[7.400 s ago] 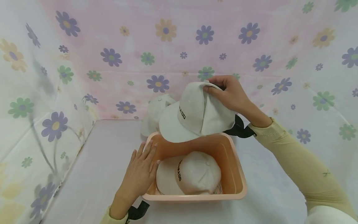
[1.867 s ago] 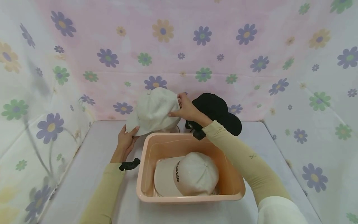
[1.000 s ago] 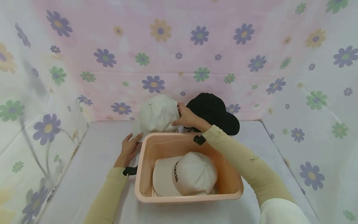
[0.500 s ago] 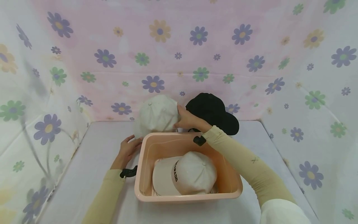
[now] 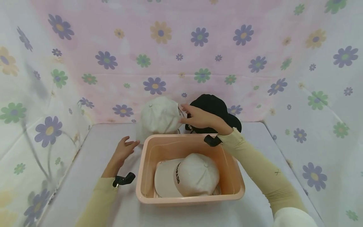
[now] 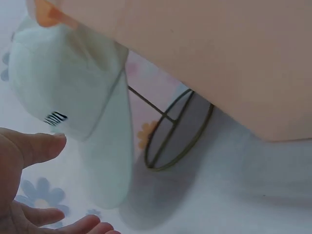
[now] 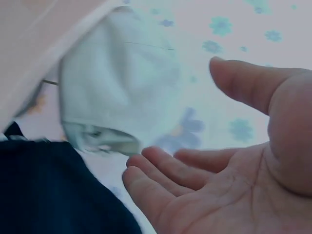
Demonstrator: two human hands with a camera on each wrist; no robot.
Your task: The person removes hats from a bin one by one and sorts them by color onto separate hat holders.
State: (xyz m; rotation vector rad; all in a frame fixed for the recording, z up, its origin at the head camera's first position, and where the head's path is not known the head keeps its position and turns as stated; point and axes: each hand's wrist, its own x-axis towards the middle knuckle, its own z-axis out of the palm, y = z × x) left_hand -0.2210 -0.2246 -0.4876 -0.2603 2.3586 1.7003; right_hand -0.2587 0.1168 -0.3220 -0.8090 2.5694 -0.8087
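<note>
Floral backdrop; domed white fabric cap on wire stand; left hand, right hand near, loosely spread, empty.

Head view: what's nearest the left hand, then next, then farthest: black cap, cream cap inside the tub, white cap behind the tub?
1. White cap, behind the tub on the left.
2. Cream cap, inside the tub.
3. Black cap, back right.

A white cap with dark front lettering sits crown-up, brim leftward, just behind a peach tub.
</note>
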